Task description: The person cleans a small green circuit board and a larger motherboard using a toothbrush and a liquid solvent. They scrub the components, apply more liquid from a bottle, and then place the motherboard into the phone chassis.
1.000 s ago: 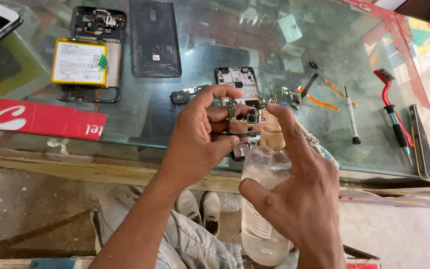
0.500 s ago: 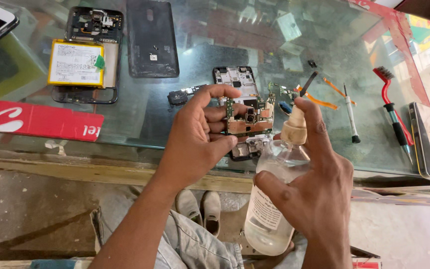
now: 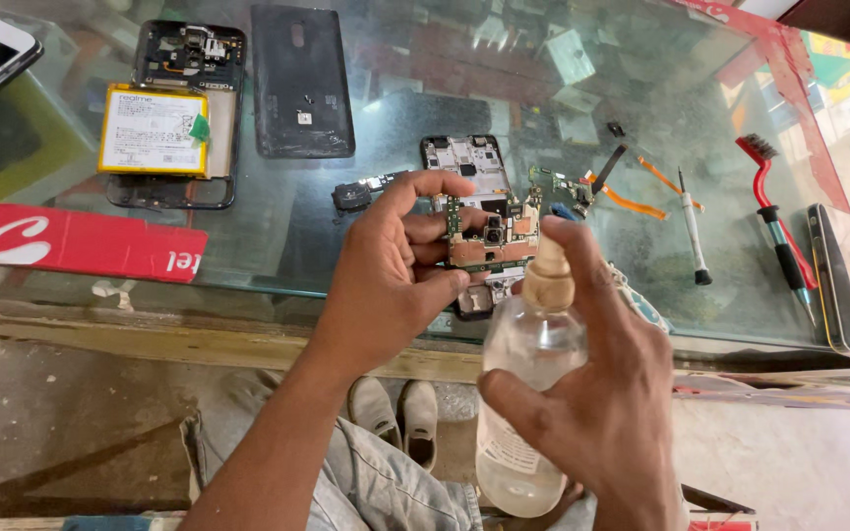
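Left hand point(image 3: 386, 285) fingers pinch a phone circuit board point(image 3: 492, 236) – right hand point(image 3: 597, 413) fingers wrap a clear spray bottle point(image 3: 528, 393), near the glass counter point(image 3: 395, 88) edge.

- Left hand point(image 3: 386, 285) raised, forearm rising from lower left, thumb and fingertips closed in a pinching grip.
- Right hand point(image 3: 602, 393) lower right, fingers wrapped, index finger stretched upward and forward.

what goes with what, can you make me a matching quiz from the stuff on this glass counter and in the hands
1 small green circuit board
2 clear plastic spray bottle
3 red-handled brush
4 yellow-edged phone battery

a held in right hand
b seated in an opened phone, far left
c pinched in left hand
d lying on the glass at right

Pairs: 1-c, 2-a, 3-d, 4-b
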